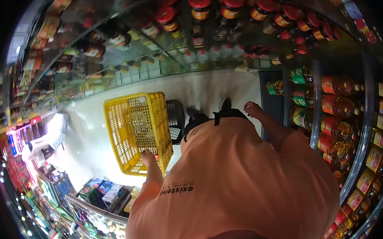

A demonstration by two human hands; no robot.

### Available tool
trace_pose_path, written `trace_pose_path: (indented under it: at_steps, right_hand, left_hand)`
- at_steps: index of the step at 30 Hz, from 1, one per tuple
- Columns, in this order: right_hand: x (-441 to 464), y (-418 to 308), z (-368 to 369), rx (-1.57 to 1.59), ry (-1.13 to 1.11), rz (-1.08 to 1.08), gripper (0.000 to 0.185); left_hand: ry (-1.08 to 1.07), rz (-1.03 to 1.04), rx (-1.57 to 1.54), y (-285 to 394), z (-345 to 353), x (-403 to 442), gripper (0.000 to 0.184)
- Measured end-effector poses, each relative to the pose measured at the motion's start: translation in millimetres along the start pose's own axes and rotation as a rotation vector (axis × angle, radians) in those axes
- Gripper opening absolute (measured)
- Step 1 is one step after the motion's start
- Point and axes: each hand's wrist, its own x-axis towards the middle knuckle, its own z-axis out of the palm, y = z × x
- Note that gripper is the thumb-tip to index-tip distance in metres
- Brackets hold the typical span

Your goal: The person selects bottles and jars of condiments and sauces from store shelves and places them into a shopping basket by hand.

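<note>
My left hand (148,158) is at the near side of a yellow plastic shopping basket (160,121), its fingers closed on the edge. The basket has perforated walls and looks tilted in this curved view. A dark basket (174,120) sits close behind it, beside my legs. Low at my right side hangs my right hand (253,109), fingers loosely bent and slightly apart, with nothing visible in it. It is nearest to the shelf with oil bottles (301,75).
Glass shelves ahead carry red-lidded jars (200,6) and small bottles (198,37). More large oil bottles (338,85) line racks on the right. A display counter (96,211) with boxes (113,193) stands at the lower left. The floor (87,120) is pale and shiny.
</note>
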Motion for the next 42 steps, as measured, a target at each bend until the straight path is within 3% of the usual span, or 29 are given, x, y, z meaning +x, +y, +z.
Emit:
trace_pose_path:
  at_steps: [2,6,7,11,14,16,19,21,24,29,31,33,35,37,39,40,42]
  right_hand:
    - [1,17,-12,-0.002,0.024,-0.010,0.030]
    - [17,43,-35,0.024,0.017,-0.045,0.029]
    - [25,48,-41,0.032,0.007,-0.062,0.029]
    - [49,35,-61,-0.006,0.038,-0.022,0.032]
    - [80,25,-74,0.132,0.088,-0.015,0.029]
    - [103,24,-79,0.113,0.048,0.002,0.040]
    - [122,-2,-94,0.169,0.058,0.045,0.050]
    - [149,-4,-94,0.134,0.051,0.041,0.056]
    - [180,-12,-99,0.080,0.058,0.064,0.068]
    - [259,4,-95,0.056,0.153,0.075,0.076]
    - [290,12,-90,0.187,0.167,0.049,0.080]
    - [319,14,-85,0.203,0.197,0.053,0.084]
    - [383,46,-69,0.096,0.380,-0.044,0.088]
    - [359,6,-84,0.284,0.324,-0.084,0.091]
    - [390,9,-82,0.295,0.476,-0.140,0.092]
    - [397,8,-88,0.495,0.330,-0.034,0.086]
    - [458,38,-83,0.463,0.408,-0.166,0.080]
  left_hand:
    - [0.205,0.074,-0.051,33,-9,-22,0.036]
    - [0.247,0.233,-0.232,75,14,-51,0.027]
    - [0.271,0.408,-0.237,82,24,-59,0.025]
    - [0.000,0.528,-0.212,133,34,-141,0.025]
    - [-0.135,0.648,-0.071,127,68,-152,0.025]
    - [-0.191,0.738,-0.020,134,67,-165,0.025]
    - [-0.326,0.758,-0.076,131,80,-141,0.025]
    - [-0.299,0.644,-0.070,134,93,-123,0.027]
    - [-0.432,0.370,-0.278,137,114,-91,0.030]
    - [-0.519,0.467,-0.099,137,152,-48,0.034]
    - [-0.517,0.663,0.111,118,177,-29,0.037]
    - [-0.411,0.677,0.141,81,226,5,0.037]
    - [-0.216,0.702,0.201,50,264,25,0.038]
    - [-0.219,0.694,0.204,49,266,31,0.038]
    - [-0.242,0.683,0.205,50,266,34,0.038]
    - [-0.256,0.673,0.208,50,266,36,0.038]
    - [-0.282,0.659,0.207,52,265,37,0.038]
